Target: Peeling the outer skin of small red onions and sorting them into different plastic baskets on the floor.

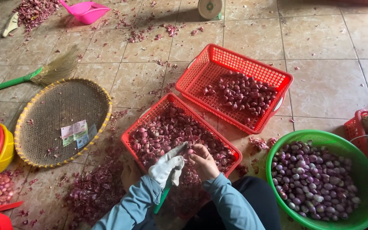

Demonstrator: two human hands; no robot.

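Gloved left hand (pixel 168 167) and bare right hand (pixel 202 162) together, both pinching one shallot (pixel 190 151) between them, over the near basket (pixel 138 127) of shallots.

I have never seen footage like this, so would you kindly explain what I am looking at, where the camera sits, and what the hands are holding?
There is no machine here. The single picture comes from a camera worn on a person's head, looking down at their own two hands above a tiled floor.

The left hand wears a pale work glove; the right hand is bare. Together they pinch one small shallot over a red basket of unpeeled shallots.

Behind it lies a second red basket with fewer shallots. To the right stands a green basket of peeled, paler bulbs. To the left lies a round woven tray holding a few banknotes, with a broom beyond it. Purple skins litter the floor.
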